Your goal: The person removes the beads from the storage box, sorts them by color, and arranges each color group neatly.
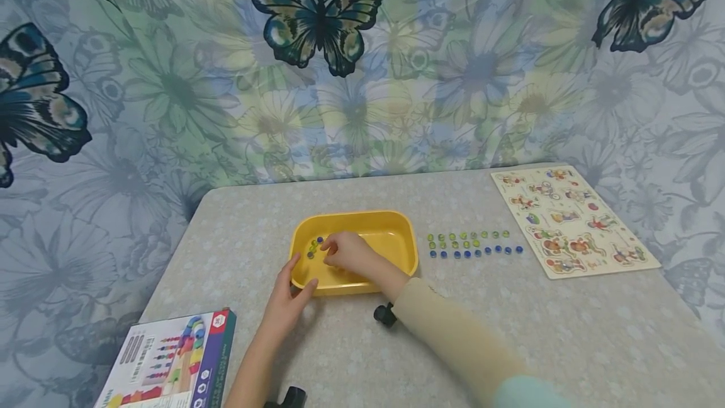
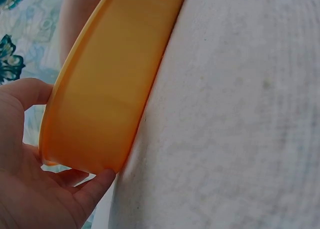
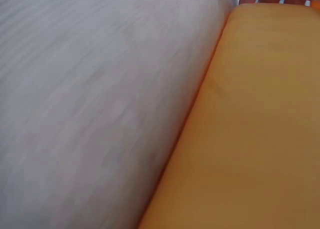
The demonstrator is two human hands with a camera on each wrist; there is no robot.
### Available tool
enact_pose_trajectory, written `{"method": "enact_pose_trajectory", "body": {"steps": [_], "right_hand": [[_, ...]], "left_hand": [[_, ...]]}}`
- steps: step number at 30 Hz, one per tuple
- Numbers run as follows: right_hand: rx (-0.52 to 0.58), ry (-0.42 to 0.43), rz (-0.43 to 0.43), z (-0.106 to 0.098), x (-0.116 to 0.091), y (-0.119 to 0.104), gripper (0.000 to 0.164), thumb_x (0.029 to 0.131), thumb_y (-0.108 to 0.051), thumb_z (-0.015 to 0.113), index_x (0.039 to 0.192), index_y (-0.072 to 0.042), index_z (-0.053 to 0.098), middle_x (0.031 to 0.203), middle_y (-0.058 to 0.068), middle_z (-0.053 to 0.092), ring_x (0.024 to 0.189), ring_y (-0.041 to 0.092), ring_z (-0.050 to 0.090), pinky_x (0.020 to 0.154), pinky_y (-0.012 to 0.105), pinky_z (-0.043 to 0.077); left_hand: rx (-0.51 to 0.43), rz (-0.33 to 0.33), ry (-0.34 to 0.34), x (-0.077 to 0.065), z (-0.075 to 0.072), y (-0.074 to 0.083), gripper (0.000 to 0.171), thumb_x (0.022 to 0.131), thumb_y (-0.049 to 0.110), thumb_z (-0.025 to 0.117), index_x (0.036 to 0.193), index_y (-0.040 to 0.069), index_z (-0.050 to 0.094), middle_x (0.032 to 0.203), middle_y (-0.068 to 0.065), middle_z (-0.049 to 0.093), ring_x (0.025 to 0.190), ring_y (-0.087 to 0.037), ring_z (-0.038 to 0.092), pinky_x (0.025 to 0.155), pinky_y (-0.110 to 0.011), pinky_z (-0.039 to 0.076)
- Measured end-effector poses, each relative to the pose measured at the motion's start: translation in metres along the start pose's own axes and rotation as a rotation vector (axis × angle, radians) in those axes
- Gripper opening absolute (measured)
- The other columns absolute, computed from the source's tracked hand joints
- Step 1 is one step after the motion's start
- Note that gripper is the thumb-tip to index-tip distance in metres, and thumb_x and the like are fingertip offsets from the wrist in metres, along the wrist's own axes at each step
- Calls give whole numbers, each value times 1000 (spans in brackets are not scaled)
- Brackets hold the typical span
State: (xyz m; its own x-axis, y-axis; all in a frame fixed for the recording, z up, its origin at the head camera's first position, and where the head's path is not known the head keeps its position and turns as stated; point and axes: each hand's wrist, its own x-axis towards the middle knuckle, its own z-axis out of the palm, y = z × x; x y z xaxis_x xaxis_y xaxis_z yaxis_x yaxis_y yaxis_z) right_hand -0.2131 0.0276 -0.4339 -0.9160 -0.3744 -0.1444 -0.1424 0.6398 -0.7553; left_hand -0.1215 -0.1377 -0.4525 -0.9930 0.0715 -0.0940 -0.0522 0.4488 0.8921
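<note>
A yellow tray (image 1: 391, 250) sits mid-table. At its near-left corner my left hand (image 1: 286, 301) holds it; in the left wrist view, fingers and thumb of that hand (image 2: 30, 189) touch the rim and outer wall. My right hand (image 1: 352, 254) is down inside the tray with its fingers bent. Whether it pinches a small piece is too small to make out. Just left of its fingertips lie several small green and blue glass beads (image 1: 312, 247). The right wrist view shows only the tray's outer wall (image 3: 250, 114), the tabletop and some fingertips at the top.
Right of the tray, small beads lie in rows, green ones (image 1: 464, 236) behind blue ones (image 1: 478, 253). Beyond them lies a wooden picture board (image 1: 572, 219). A toy box (image 1: 170, 357) occupies the near-left side. A butterfly-print curtain (image 1: 362, 112) hangs behind the table (image 1: 255, 206).
</note>
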Motion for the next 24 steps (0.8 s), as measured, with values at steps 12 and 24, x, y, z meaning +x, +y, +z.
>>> {"method": "enact_pose_trajectory", "body": {"steps": [12, 24], "right_hand": [[-91, 25, 55, 25, 23, -18, 22, 81, -14, 72, 102, -8, 70, 87, -3, 64, 67, 11, 52, 58, 19, 44], [-288, 7, 17, 31, 30, -22, 6, 83, -17, 69, 87, -12, 70, 81, -7, 64, 71, 9, 53, 67, 20, 46]], "left_hand": [[12, 27, 11, 1, -1, -1, 71, 92, 29, 60, 148, 13, 20, 152, -16, 16, 138, -34, 19, 105, -50, 31], [4, 36, 9, 1, 0, 1, 72, 92, 32, 59, 148, 11, 20, 151, -18, 17, 138, -35, 20, 106, -50, 31]]}}
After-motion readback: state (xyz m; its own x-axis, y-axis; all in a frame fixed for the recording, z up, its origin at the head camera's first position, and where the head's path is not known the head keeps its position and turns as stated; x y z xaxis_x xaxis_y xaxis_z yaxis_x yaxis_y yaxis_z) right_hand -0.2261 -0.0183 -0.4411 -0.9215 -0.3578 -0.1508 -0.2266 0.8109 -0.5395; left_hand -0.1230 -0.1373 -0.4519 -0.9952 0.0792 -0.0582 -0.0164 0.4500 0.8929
